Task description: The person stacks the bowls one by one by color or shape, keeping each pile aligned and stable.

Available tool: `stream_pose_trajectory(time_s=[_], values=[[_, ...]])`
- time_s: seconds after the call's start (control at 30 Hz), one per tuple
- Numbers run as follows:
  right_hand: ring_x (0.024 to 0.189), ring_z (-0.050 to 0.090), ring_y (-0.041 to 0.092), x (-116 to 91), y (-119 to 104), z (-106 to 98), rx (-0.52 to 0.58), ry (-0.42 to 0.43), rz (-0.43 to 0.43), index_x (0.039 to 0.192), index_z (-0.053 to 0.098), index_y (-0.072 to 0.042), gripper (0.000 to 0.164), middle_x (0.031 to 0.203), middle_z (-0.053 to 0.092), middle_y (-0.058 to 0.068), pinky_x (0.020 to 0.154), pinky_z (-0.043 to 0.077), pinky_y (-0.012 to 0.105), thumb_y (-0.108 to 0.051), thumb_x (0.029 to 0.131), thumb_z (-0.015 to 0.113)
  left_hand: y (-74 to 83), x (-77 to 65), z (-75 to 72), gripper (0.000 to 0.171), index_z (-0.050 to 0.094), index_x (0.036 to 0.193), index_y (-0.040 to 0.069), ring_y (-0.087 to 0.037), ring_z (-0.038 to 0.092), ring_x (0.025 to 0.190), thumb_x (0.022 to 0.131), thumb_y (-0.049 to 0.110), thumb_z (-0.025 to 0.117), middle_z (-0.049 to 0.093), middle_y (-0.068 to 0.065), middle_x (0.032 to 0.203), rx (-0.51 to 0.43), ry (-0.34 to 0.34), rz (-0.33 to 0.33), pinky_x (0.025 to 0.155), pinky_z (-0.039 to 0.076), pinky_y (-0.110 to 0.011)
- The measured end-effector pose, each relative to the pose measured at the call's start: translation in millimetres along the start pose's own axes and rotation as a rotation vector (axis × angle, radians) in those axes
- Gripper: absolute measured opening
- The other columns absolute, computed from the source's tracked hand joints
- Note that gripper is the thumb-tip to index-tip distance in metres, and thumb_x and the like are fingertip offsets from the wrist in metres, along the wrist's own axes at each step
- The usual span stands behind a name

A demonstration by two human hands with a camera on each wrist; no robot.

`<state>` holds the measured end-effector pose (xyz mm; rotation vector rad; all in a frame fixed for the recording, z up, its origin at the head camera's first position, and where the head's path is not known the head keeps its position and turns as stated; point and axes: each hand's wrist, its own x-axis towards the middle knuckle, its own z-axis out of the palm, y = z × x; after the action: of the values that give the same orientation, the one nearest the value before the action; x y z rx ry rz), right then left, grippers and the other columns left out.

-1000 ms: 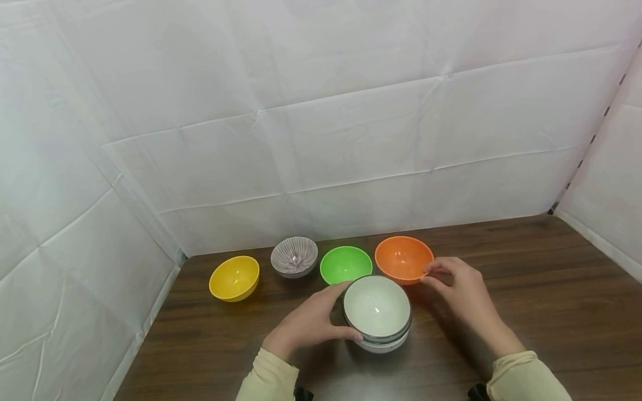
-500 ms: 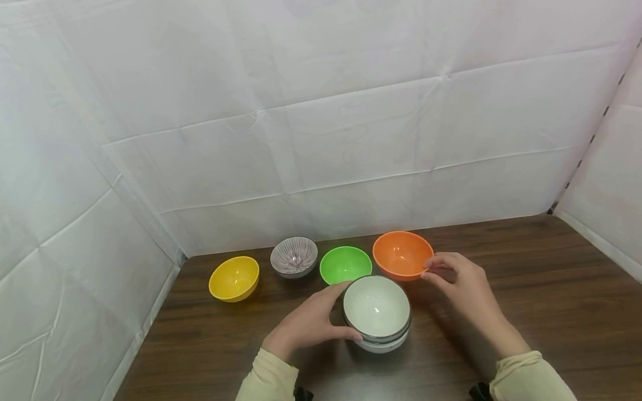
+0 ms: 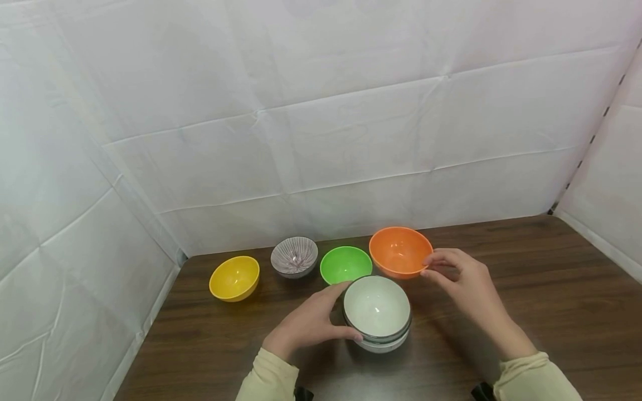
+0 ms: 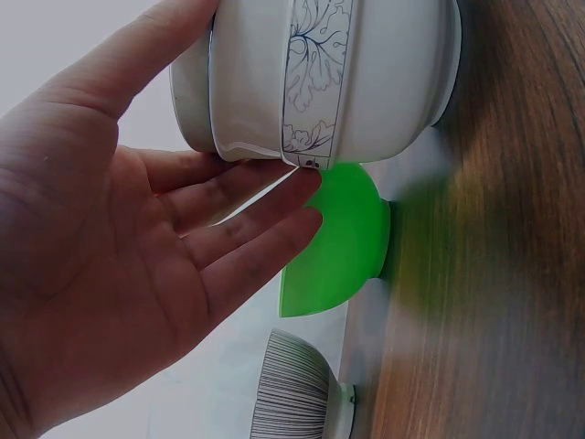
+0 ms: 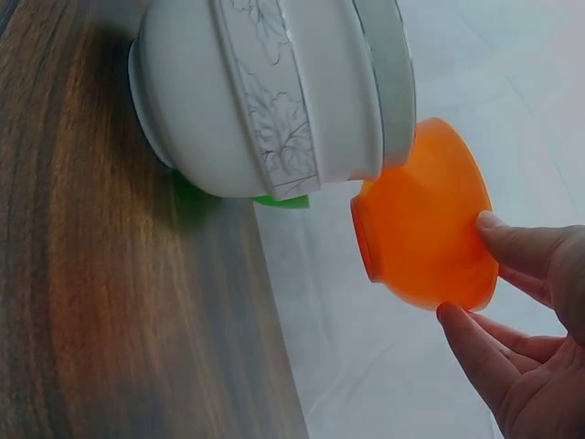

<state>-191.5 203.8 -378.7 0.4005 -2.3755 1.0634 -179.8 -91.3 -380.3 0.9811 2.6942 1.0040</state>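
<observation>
A stack of white bowls (image 3: pixel 377 307), dark-rimmed and with a floral band on the side (image 4: pixel 315 82), stands on the table in front of me. My left hand (image 3: pixel 313 320) holds the stack from its left, thumb at the near side and fingers at the far side. Behind the stack, my right hand (image 3: pixel 463 281) pinches the right rim of an orange bowl (image 3: pixel 400 252) between thumb and fingers. In the right wrist view the orange bowl (image 5: pixel 425 219) is raised off the table, its foot toward the tabletop. A green bowl (image 3: pixel 346 264) sits just behind the stack.
A striped grey bowl (image 3: pixel 294 257) and a yellow bowl (image 3: pixel 234 278) stand left of the green one on the dark wooden table (image 3: pixel 551 289). White sheeting (image 3: pixel 321 111) hangs behind the table and along both sides.
The orange bowl has risen and shifted slightly left and away, with the right hand moving along with it. The left hand and the white stack have stayed in place.
</observation>
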Motion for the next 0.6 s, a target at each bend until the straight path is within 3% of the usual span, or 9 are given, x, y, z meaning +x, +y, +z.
stream_pose_trajectory(time_s=[0.37, 0.6], values=[[0.087, 0.069, 0.028, 1.1, -8.8, -5.1, 0.059, -0.026, -0.019, 0.093, 0.069, -0.005, 0.026, 0.107, 0.066, 0.017, 0.072, 0.059, 0.046, -0.007, 0.071, 0.081, -0.6, 1.2, -0.5, 0.091, 0.037, 0.145, 0.016, -0.015, 0.042, 0.129, 0.071, 0.049, 0.078, 0.048, -0.002, 0.143, -0.006, -0.010, -0.013, 0.111, 0.039, -0.045], [0.088, 0.069, 0.023, 1.1, -11.7, -6.0, 0.101, -0.037, -0.040, 0.093, 0.069, -0.008, 0.025, 0.109, 0.067, 0.014, 0.073, 0.060, 0.037, -0.009, 0.071, 0.081, -1.2, 1.0, -0.8, 0.091, 0.037, 0.145, 0.015, -0.015, 0.042, 0.129, 0.071, 0.049, 0.078, 0.048, -0.002, 0.143, -0.003, -0.013, -0.010, 0.111, 0.039, -0.045]])
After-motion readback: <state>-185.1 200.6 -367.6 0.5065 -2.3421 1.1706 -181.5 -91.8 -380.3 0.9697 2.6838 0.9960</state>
